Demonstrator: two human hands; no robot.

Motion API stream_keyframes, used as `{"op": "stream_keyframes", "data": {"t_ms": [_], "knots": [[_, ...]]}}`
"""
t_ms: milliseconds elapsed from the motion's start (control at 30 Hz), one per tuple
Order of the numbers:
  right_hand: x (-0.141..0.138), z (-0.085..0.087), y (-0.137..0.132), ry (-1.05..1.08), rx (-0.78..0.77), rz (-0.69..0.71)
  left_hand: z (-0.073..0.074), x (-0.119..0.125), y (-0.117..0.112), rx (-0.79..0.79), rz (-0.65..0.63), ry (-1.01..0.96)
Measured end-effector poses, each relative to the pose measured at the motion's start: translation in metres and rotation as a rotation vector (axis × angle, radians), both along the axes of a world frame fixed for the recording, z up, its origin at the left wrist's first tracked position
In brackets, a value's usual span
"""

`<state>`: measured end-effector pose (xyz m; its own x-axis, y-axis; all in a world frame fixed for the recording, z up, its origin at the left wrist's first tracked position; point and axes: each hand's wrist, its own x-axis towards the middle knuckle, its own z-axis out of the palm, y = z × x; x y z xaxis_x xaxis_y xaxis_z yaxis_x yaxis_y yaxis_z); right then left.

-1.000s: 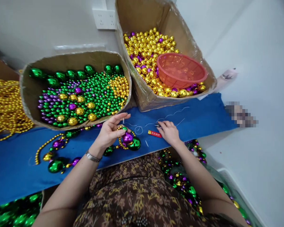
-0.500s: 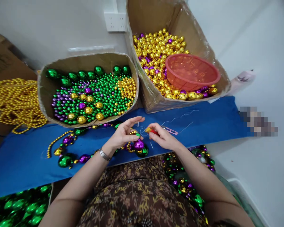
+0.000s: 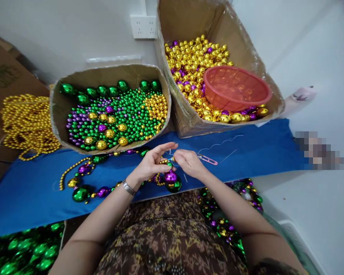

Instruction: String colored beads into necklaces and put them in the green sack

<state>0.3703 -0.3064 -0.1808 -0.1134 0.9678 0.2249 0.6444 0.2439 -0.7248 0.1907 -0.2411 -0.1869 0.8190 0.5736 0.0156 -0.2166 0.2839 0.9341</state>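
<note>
My left hand (image 3: pixel 151 163) pinches the end of a bead garland (image 3: pixel 170 177), its gold, green and purple beads hanging under the fingers. White thread ends stick up by the fingertips. My right hand (image 3: pixel 189 163) is closed around a small lighter (image 3: pixel 173 158), mostly hidden by the fingers, with its tip pointing at the thread. A small bluish glow shows between the two hands. The rest of the garland, with a large green ball (image 3: pixel 80 193), curves leftward over the blue cloth (image 3: pixel 40 194).
Behind stand a carton (image 3: pixel 54 114) of small green, purple and gold beads and a taller carton (image 3: pixel 189 128) of gold balls holding a red basket (image 3: pixel 237 89). Pink thread snips (image 3: pixel 209 159) and loose thread lie to the right. Gold bead strands (image 3: pixel 28 122) are piled at left.
My right hand has turned and closed further over the lighter, bringing its tip up to the thread by my left fingers. The left hand keeps its pinch. The view has shifted slightly.
</note>
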Motion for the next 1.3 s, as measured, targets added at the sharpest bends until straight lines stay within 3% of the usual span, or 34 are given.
{"op": "stream_keyframes", "data": {"t_ms": [567, 733, 933, 1300], "knots": [[0.007, 0.007, -0.002, -0.204, 0.068, 0.004, 0.001, 0.002, 0.000, 0.012, -0.006, -0.012], [0.012, 0.012, -0.019, -0.011, 0.082, -0.046, 0.006, 0.004, -0.002, 0.065, 0.038, 0.006], [-0.004, 0.010, -0.038, 0.071, 0.118, -0.211, 0.012, 0.007, -0.009, -0.051, 0.073, -0.013], [-0.012, 0.010, -0.044, -0.174, 0.270, -0.241, 0.016, 0.006, -0.010, -0.118, 0.102, 0.105]]}}
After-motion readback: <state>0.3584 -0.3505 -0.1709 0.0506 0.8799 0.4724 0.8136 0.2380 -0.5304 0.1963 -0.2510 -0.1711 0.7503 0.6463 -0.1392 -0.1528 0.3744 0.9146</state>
